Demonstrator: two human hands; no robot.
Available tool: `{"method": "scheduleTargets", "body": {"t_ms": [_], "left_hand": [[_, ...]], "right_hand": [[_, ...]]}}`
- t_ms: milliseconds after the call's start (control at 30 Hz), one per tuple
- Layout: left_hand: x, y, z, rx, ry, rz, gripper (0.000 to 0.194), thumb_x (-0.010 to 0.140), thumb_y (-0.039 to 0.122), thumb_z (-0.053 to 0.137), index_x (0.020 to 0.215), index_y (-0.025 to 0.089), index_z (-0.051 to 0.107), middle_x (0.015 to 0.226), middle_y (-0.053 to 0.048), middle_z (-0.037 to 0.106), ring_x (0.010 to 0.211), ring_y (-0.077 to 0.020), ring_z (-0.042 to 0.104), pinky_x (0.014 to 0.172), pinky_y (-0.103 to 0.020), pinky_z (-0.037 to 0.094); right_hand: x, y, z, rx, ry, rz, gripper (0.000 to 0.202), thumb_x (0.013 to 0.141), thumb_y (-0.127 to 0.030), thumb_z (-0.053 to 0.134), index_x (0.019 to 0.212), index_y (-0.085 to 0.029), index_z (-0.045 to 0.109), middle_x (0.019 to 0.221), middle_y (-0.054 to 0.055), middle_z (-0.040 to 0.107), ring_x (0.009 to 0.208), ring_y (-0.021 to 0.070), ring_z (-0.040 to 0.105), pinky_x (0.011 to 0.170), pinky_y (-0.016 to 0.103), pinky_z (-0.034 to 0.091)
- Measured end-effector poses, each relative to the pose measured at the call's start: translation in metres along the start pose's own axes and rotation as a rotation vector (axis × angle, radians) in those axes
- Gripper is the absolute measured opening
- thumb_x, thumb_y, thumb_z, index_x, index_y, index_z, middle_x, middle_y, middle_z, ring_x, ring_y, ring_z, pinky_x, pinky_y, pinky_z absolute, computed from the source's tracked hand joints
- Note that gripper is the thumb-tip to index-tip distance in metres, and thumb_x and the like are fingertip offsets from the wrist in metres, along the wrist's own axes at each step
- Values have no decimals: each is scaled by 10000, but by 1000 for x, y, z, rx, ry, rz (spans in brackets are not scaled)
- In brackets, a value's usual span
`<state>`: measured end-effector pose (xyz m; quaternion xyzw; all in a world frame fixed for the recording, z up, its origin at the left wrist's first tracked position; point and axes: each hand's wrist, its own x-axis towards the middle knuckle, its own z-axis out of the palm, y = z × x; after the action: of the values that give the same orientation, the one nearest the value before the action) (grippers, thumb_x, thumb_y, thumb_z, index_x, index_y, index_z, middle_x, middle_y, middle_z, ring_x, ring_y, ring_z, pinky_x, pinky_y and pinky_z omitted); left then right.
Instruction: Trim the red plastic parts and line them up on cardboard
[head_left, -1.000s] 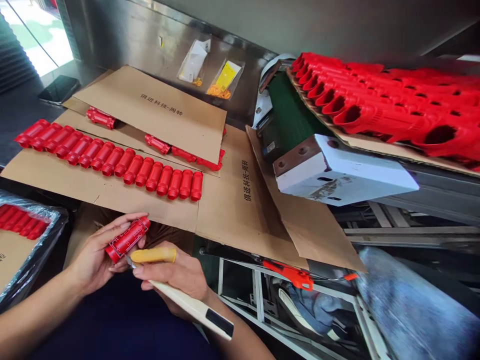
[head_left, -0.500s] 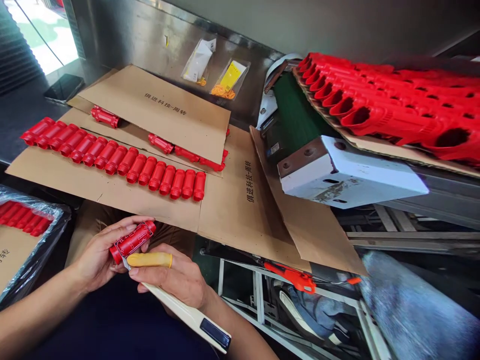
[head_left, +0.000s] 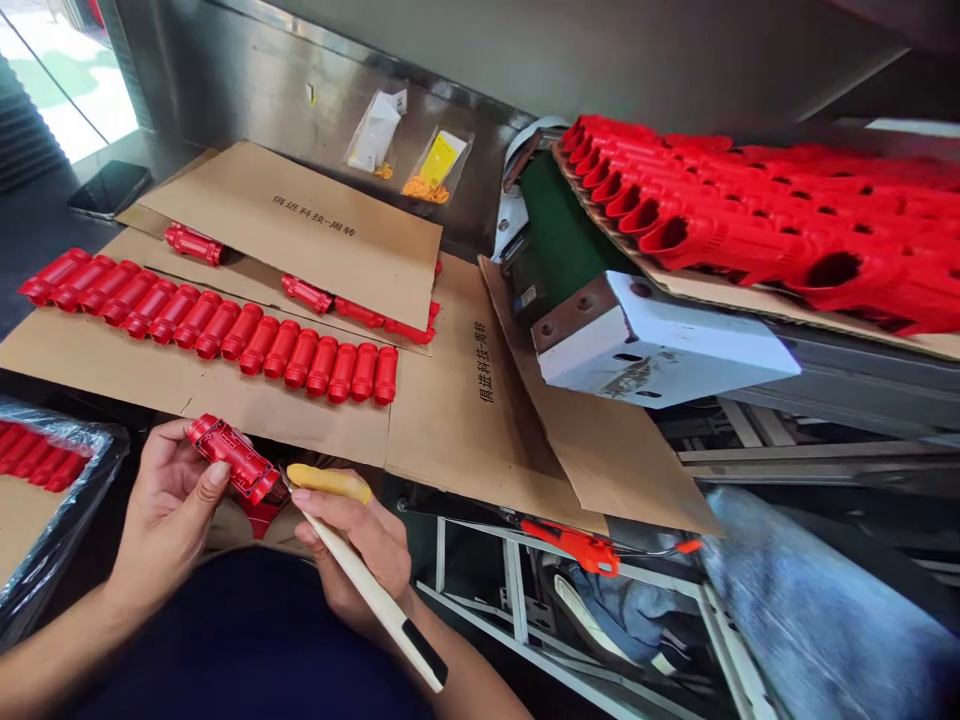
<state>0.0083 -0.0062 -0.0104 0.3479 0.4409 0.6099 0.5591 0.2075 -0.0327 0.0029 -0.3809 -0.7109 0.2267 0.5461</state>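
My left hand [head_left: 174, 492] is closed around a red ribbed plastic tube [head_left: 235, 460], held tilted with its lower end toward the right hand. My right hand [head_left: 358, 540] grips a long cream-handled trimming knife [head_left: 375, 600]. A yellow cover sits on the index finger of that hand. The small metal tip of the knife is at the lower end of the tube; whether it touches, I cannot tell. Behind both hands, a row of red tubes [head_left: 241, 332] lies side by side on a cardboard sheet [head_left: 352, 430].
Another cardboard sheet [head_left: 300, 235] partly covers more red tubes. To the right, a conveyor [head_left: 559, 215] carries many red parts [head_left: 720, 220] on cardboard. A plastic-lined box [head_left: 56, 520] stands at left. A phone [head_left: 110, 190] and small bags [head_left: 439, 165] lie farther back.
My left hand has turned the tube, so its worked end now points down to the right. The knife tip has shifted right with it. The whole view has moved slightly.
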Motion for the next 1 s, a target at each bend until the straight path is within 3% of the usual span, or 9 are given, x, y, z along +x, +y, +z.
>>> {"method": "scheduleTargets", "body": {"t_ms": [133,533,833,1000], "left_hand": [[-5,-2,-4,94,-29,42,325,897,315,891,1142,296,678,1132,-14,818,986,-184,776,837,-246,669],[-7,3,-2,206,-47,107,282,913,305,874,1124,274,690,1106,-10,823,969,-172,784,823,-221,666],[-10,4,-2,105,-8,74,285,898,287,891,1109,282,700,1120,6,832,944,-160,786,822,-224,672],[-8,7,3,125,-17,129,251,912,253,871,1092,257,696,1081,-10,841,922,-160,804,814,-205,668]], "right_hand": [[2,0,3,-22,-19,-60,308,1042,-116,662,1338,-190,704,1210,155,808,1068,253,803,880,399,722],[2,2,4,-27,-6,-96,292,1022,-81,670,1302,-158,704,1135,164,816,1008,247,785,856,398,710],[-3,0,6,62,9,-28,257,1044,-132,657,1292,-169,712,1203,159,814,1108,241,791,926,383,694],[-4,-2,6,84,4,0,279,1021,-101,671,1291,-166,704,1189,149,816,1133,232,789,954,355,682]]}}
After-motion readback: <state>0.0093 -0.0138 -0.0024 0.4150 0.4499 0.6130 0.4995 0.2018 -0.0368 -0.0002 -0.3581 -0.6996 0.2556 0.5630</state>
